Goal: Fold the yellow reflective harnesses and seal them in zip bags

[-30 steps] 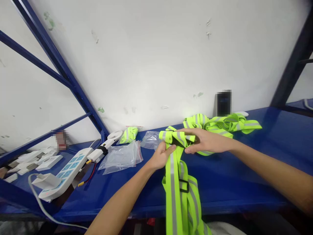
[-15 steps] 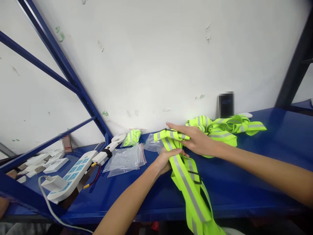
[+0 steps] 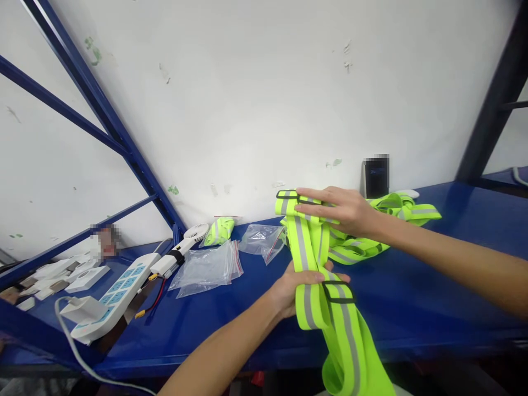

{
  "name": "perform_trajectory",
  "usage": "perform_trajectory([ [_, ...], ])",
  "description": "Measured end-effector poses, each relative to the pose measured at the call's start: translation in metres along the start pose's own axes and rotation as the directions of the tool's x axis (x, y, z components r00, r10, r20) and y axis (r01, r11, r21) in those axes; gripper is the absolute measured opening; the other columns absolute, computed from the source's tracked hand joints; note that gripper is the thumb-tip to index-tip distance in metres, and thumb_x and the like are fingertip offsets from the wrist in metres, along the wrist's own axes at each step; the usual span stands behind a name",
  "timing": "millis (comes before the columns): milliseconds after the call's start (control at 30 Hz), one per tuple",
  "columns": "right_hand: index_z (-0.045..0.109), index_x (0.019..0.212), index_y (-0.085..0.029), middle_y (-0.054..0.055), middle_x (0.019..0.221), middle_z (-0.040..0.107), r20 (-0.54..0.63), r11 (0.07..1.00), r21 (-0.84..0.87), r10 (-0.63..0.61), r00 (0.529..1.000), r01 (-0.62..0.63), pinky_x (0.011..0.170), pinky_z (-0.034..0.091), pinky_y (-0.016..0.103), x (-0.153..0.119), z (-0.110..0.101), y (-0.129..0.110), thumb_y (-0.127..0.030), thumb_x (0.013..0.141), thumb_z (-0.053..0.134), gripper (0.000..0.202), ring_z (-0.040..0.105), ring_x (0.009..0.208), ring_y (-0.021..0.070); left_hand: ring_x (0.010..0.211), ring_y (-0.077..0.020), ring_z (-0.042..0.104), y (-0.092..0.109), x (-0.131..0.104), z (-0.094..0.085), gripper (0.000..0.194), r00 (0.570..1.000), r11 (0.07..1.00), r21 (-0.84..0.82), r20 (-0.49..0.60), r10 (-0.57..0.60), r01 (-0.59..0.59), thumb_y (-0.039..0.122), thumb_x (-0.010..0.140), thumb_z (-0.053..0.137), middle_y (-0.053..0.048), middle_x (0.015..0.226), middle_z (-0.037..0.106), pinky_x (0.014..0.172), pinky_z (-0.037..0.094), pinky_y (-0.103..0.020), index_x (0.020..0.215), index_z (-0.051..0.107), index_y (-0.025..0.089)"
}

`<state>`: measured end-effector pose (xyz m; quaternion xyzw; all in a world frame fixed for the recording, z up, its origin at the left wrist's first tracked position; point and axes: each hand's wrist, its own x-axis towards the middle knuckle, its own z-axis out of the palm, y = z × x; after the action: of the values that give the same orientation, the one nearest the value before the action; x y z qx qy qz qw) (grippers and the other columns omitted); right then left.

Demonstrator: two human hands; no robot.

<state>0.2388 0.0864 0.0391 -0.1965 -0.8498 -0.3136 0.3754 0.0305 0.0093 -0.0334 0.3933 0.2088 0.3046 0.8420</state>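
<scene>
Hands (image 3: 350, 212) now farther apart on neon webbing (image 3: 303, 245)

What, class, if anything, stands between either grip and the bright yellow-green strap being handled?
Nothing visible. The left grip is closed around the strap, and the right grip has fingers over its upper folds. The strap pile lies beyond the right grip, not in between.

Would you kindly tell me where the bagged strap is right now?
In the head view, the bagged strap lies left of centre at the back of the table, just right of the fan and behind the stacked clear bags.
</scene>
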Motion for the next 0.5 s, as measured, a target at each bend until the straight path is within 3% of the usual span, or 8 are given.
perform_trajectory([
  [167, 0.046, 0.14, -0.04, 0.0, 0.145, 0.055, 0.113, 0.971, -0.147, -0.174, 0.978, 0.19, 0.054, 0.043, 0.025, -0.013, -0.009, 0.01, -0.005, 0.09, 0.045, 0.061, 0.058, 0.071, 0.013, 0.068, -0.0158, 0.06, -0.015, -0.018, 0.012, 0.048, 0.994, 0.999, -0.032, -0.104, -0.038, 0.035, 0.025, 0.057, 0.077, -0.007, 0.079, 0.063, 0.066, 0.046, -0.029, 0.101, 0.064, 0.009],
  [300, 0.044, 0.141, -0.036, 0.001, 0.143, 0.057, 0.248, 0.954, -0.113, -0.244, 0.938, 0.278, 0.046, 0.033, 0.023, -0.022, -0.013, 0.013, 0.007, 0.081, 0.038, 0.074, 0.058, 0.067, 0.0121, 0.062, -0.0128, 0.053, -0.011, -0.033, 0.011, 0.032, 0.975, 0.995, -0.023, -0.198, -0.098, 0.095, 0.021, 0.054, 0.07, -0.003, 0.069, 0.056, 0.06, 0.041, -0.025, 0.082, 0.061, 0.011],
  [400, 0.043, 0.142, -0.034, 0.003, 0.144, 0.055, 0.281, 0.969, -0.041, -0.222, 0.934, 0.243, 0.046, 0.031, 0.023, -0.024, -0.012, 0.016, 0.009, 0.073, 0.038, 0.081, 0.061, 0.069, 0.0123, 0.066, -0.0144, 0.055, -0.01, -0.041, 0.01, 0.025, 0.967, 0.978, -0.069, -0.149, -0.207, 0.199, 0.026, 0.056, 0.066, -0.004, 0.068, 0.056, 0.069, 0.042, -0.027, 0.075, 0.059, 0.012],
  [500, 0.043, 0.143, -0.032, 0.004, 0.145, 0.054, 0.331, 0.98, 0.04, -0.195, 0.923, 0.193, 0.046, 0.029, 0.023, -0.022, -0.012, 0.015, 0.008, 0.068, 0.04, 0.085, 0.058, 0.061, 0.0101, 0.067, -0.0154, 0.056, -0.019, -0.05, 0.014, 0.027, 0.969, 0.957, -0.179, -0.053, -0.242, 0.23, 0.032, 0.058, 0.061, -0.003, 0.065, 0.055, 0.085, 0.042, -0.032, 0.076, 0.061, 0.011],
])
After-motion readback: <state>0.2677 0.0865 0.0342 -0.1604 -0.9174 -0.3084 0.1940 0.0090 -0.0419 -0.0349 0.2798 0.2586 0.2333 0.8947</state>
